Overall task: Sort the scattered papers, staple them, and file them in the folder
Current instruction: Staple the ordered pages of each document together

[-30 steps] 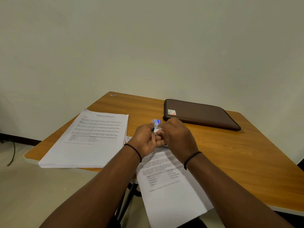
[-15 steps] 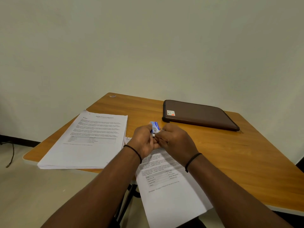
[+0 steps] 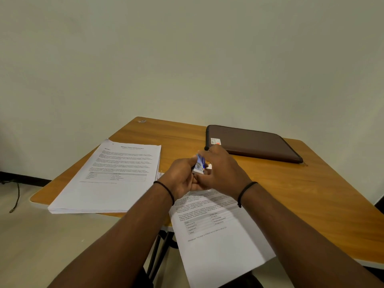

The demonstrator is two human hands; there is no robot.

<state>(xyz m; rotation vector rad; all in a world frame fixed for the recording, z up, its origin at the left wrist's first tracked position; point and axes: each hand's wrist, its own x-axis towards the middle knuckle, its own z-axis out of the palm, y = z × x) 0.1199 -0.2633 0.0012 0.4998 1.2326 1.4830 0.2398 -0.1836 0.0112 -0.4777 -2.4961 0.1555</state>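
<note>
Both my hands meet over the middle of the wooden table, holding a small blue and white box, probably staples. My left hand grips its lower left side. My right hand covers its right side, fingers curled over the top. Under my wrists lies a printed set of papers, hanging over the near table edge. A thicker stack of printed papers lies to the left. A brown zipped folder lies shut at the back right. No stapler is visible.
A pale wall stands right behind the table. Black table legs show below the near edge. A cable trails on the floor at far left. Bare wood extends to the right of my right arm.
The small box has tilted and shifted slightly between my fingers. My right hand has risen over its top. The papers and folder have not moved.
</note>
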